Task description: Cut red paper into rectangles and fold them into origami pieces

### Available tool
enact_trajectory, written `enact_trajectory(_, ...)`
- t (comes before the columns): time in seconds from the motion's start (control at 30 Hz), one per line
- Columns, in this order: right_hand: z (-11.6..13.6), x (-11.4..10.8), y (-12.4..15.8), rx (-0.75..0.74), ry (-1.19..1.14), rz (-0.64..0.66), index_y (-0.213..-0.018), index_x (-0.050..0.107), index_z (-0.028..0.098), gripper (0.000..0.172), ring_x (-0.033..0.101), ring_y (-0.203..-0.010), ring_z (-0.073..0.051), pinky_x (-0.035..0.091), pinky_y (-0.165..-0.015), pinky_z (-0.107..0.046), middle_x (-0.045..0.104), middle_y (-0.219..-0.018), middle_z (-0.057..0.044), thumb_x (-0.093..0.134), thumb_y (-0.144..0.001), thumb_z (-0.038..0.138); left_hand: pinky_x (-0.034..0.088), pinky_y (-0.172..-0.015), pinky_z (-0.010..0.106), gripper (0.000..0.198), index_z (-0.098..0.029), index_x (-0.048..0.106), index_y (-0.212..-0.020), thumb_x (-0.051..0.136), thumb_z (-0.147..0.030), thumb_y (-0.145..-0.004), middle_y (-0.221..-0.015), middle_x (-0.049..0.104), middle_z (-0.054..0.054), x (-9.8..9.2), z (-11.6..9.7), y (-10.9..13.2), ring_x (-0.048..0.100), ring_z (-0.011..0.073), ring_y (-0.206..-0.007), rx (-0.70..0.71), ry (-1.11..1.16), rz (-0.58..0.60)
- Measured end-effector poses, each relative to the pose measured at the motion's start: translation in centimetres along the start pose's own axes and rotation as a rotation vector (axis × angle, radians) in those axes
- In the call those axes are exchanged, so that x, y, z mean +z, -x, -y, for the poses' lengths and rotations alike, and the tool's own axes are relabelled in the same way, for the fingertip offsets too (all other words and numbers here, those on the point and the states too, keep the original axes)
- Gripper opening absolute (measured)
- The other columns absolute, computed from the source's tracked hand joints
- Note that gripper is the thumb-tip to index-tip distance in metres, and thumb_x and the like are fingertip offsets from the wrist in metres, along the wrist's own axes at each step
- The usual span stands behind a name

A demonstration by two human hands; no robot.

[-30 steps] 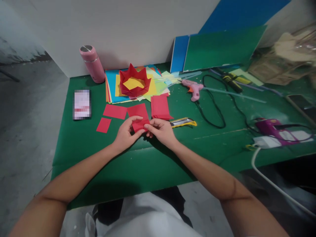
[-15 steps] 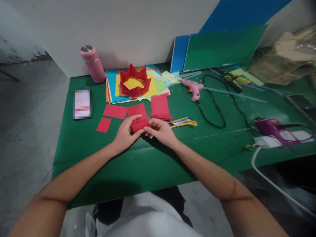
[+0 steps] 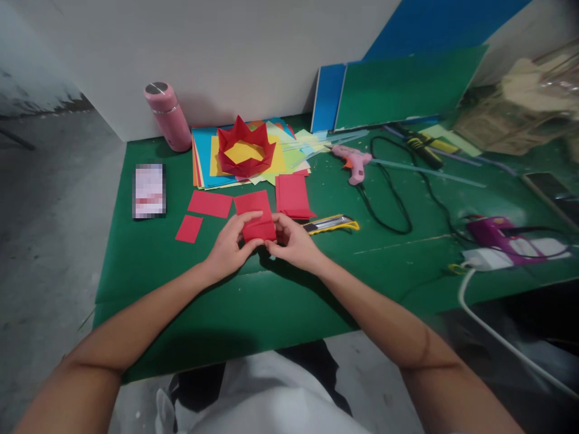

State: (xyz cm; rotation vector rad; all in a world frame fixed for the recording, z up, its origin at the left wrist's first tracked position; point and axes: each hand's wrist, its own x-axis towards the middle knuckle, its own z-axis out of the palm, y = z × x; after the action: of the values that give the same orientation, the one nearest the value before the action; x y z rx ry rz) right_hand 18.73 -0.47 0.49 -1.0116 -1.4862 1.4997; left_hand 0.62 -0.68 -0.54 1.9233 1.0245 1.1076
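Between my two hands is a red sheet of paper (image 3: 256, 211), with a fold across its near part. My left hand (image 3: 233, 244) grips its left side, thumb at the near edge and fingers over the face. At the near right corner my right hand (image 3: 294, 243) pinches the same paper; some of its fingertips are hidden behind it. Two smaller red paper pieces, a rectangle (image 3: 210, 204) and a square (image 3: 189, 229), lie to the left. Just beyond my right hand is a stack of red paper (image 3: 293, 194), and a yellow utility knife (image 3: 332, 225) lies beside that hand.
A red folded paper ring with points (image 3: 266, 158) rests on coloured sheets (image 3: 202, 158). Behind stands a pink bottle (image 3: 170, 120); a pixelated item (image 3: 149, 190) lies left. Rightward are a pink glue gun (image 3: 355, 161) with its cord, a power strip (image 3: 488, 259) and a cardboard structure (image 3: 488, 120).
The folded near part of the red paper sits flatter now, and my right fingers have shifted slightly along its right edge. The rest of the scene has moved only slightly with the camera.
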Motion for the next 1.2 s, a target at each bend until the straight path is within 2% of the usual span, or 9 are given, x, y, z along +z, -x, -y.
enact_trajectory(0.23, 0.2, -0.7, 0.2, 0.044, -0.052, 0.002, -0.103, 0.039, 0.025, 0.044, 0.049, -0.051, -0.007, 0.04, -0.051, -0.021, 0.049, -0.064, 0.011, 0.066, -0.068, 0.023, 0.05, -0.095, 0.038, 0.042, -0.025, 0.049, -0.13, 0.061, -0.03, -0.09, -0.125, 0.057, 0.009, -0.4, -0.7, -0.1, 0.058, 0.0224, -0.113, 0.04, -0.087, 0.034)
enact_trajectory(0.4, 0.2, -1.0, 0.3, 0.019, 0.016, -0.025, -0.105, 0.039, 0.025, 0.045, 0.053, -0.054, -0.009, 0.043, -0.053, -0.023, 0.05, -0.064, 0.01, 0.065, -0.069, 0.023, 0.05, -0.096, 0.038, 0.045, -0.025, 0.047, -0.13, 0.062, -0.025, -0.088, -0.125, 0.057, 0.01, -0.3, -0.8, -0.1, 0.058, 0.0224, -0.113, 0.048, -0.115, 0.021)
enact_trajectory(0.57, 0.1, -0.7, 0.1, -0.004, 0.008, -0.021, -0.108, 0.039, 0.026, 0.044, 0.05, -0.055, -0.009, 0.042, -0.054, -0.023, 0.048, -0.066, 0.009, 0.064, -0.071, 0.024, 0.049, -0.098, 0.039, 0.055, -0.023, 0.042, -0.134, 0.063, -0.022, -0.083, -0.126, 0.055, 0.011, -0.2, -0.6, -0.1, 0.056, 0.0233, -0.115, 0.053, -0.163, -0.008)
enact_trajectory(0.77, 0.1, 0.0, 0.1, -0.032, 0.06, -0.028, -0.107, 0.039, 0.025, 0.042, 0.047, -0.056, -0.01, 0.038, -0.054, -0.024, 0.048, -0.066, 0.008, 0.063, -0.072, 0.024, 0.049, -0.099, 0.04, 0.056, -0.022, 0.043, -0.131, 0.063, -0.019, -0.08, -0.124, 0.055, 0.011, -0.1, -1.0, -0.2, 0.055, 0.0233, -0.115, 0.058, -0.177, -0.001)
enact_trajectory(0.87, 0.1, -0.1, 0.1, -0.037, 0.078, -0.053, -0.108, 0.038, 0.025, 0.043, 0.048, -0.057, -0.011, 0.038, -0.054, -0.025, 0.048, -0.067, 0.007, 0.063, -0.073, 0.025, 0.055, -0.089, 0.036, 0.058, -0.023, 0.043, -0.132, 0.064, -0.016, -0.077, -0.123, 0.052, 0.011, -0.1, -0.9, -0.4, 0.059, 0.0214, -0.108, 0.036, -0.1, 0.0)
enact_trajectory(0.93, 0.0, -0.7, 0.1, -0.048, 0.077, -0.092, -0.109, 0.038, 0.026, 0.044, 0.05, -0.059, -0.012, 0.041, -0.055, -0.026, 0.051, -0.07, 0.006, 0.064, -0.073, 0.025, 0.057, -0.072, 0.027, 0.059, -0.025, 0.042, -0.133, 0.062, -0.015, -0.078, -0.12, 0.05, 0.01, -0.5, -0.6, -0.5, 0.062, 0.0146, -0.09, -0.012, -0.007, 0.011)
enact_trajectory(1.0, -0.1, -1.6, -0.1, -0.07, 0.08, -0.154, -0.109, 0.037, 0.026, 0.045, 0.054, -0.063, -0.013, 0.044, -0.058, -0.028, 0.054, -0.075, 0.004, 0.065, -0.073, 0.025, 0.053, -0.06, 0.02, 0.057, -0.026, 0.042, -0.132, 0.06, -0.013, -0.079, -0.115, 0.049, 0.007, -1.2, 0.0, -0.8, 0.059, 0.0063, -0.07, -0.06, 0.062, 0.004)
enact_trajectory(1.1, -0.1, -2.9, -0.3, -0.112, 0.084, -0.245, -0.11, 0.037, 0.027, 0.048, 0.056, -0.068, -0.014, 0.047, -0.062, -0.029, 0.055, -0.08, 0.003, 0.067, -0.072, 0.025, 0.051, -0.058, 0.018, 0.056, -0.026, 0.043, -0.131, 0.062, -0.014, -0.079, -0.112, 0.047, 0.005, -2.4, 0.9, -1.1, 0.056, 0.0039, -0.068, -0.084, 0.091, -0.103)
enact_trajectory(1.2, -0.1, -2.9, -0.3, -0.099, 0.092, -0.235, -0.111, 0.037, 0.028, 0.048, 0.055, -0.066, -0.014, 0.047, -0.061, -0.029, 0.053, -0.078, 0.003, 0.066, -0.073, 0.028, 0.053, -0.062, 0.02, 0.057, -0.027, 0.041, -0.13, 0.067, -0.023, -0.079, -0.115, 0.046, 0.006, -2.4, 1.4, -1.2, 0.058, 0.0052, -0.072, -0.106, 0.146, -0.159)
